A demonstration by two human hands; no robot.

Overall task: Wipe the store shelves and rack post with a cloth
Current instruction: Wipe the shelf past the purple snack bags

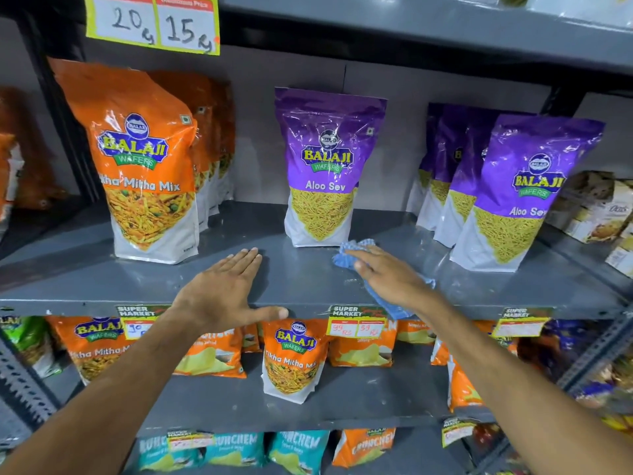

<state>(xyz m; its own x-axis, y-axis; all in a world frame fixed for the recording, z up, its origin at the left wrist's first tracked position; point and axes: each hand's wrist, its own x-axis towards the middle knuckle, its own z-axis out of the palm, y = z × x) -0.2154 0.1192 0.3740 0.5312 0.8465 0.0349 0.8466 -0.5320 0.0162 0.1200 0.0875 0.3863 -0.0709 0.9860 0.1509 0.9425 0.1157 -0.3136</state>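
Blue cloth (356, 257) lies on the grey shelf (301, 279), just in front of the purple Aloo Sev bag (325, 166), and the right hand (390, 279) presses it down with its fingers spread flat on top, not curled around it. The left hand (224, 289) rests open and flat on the shelf near the front edge, holding nothing. To wipe well, the person should likely keep the cloth flat under the palm, slide it slowly along the bare shelf between the purple bag and the orange Tikha Mitha Mix bag (144, 166), and take care not to knock the bags over.
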